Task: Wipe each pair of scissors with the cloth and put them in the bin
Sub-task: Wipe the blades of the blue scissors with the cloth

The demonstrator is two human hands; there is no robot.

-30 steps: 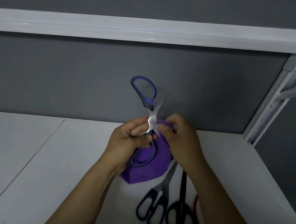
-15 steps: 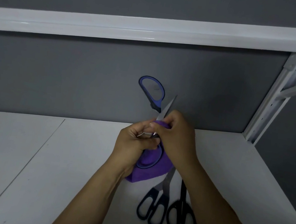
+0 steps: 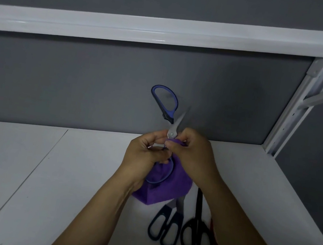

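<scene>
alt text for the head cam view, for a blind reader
Two hands wipe an opened pair of blue-handled scissors above a white table: the left hand grips the lower handle, the right hand pinches a purple cloth against the blade near the pivot. Two more pairs, dark blue scissors and black scissors, lie on the table.

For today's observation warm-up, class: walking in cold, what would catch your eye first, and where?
First, the open blue-handled scissors held up at centre, one loop raised against the grey wall, gripped by the left hand while the right hand pinches a purple cloth near the pivot. Next, two more pairs, navy-handled scissors and black scissors, lying side by side on the white table below the cloth.
</scene>
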